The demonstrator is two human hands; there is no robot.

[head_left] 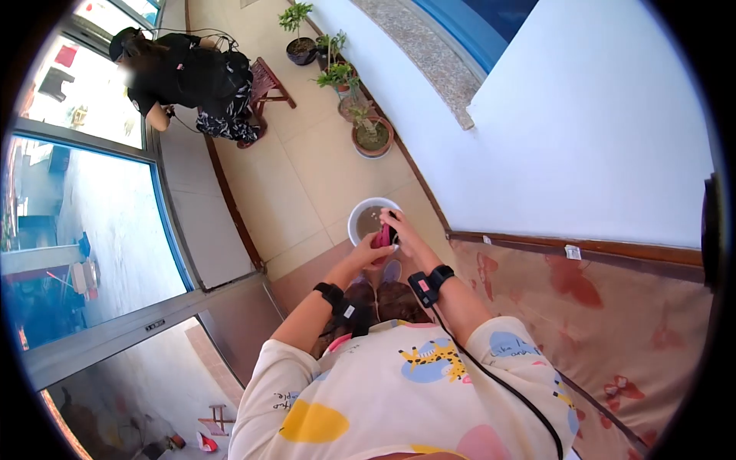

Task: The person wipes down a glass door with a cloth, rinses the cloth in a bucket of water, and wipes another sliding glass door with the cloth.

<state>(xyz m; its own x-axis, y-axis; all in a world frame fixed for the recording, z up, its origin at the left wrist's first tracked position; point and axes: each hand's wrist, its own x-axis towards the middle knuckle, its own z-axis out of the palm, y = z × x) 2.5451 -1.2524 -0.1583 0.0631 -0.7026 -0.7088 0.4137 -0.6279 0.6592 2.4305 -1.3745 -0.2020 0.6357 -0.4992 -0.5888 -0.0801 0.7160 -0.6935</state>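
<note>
Over a white bucket (357,215) on the floor, both of my hands meet around a small pink and black thing (386,234). My left hand (367,249) has its fingers closed on the pink side. On the other side, my right hand (399,227) is closed against the dark part. What exactly the thing is cannot be made out. Brownish contents with pale specks (369,221) show inside the bucket. Each wrist wears a black strap, and a cable runs up from the right one.
Potted plants (372,136) line the wall ahead. A person in black (192,73) bends forward by a reddish wooden stool (264,83) at the upper left. Windows (100,207) run along the left. A butterfly-patterned cloth (567,307) lies at the right.
</note>
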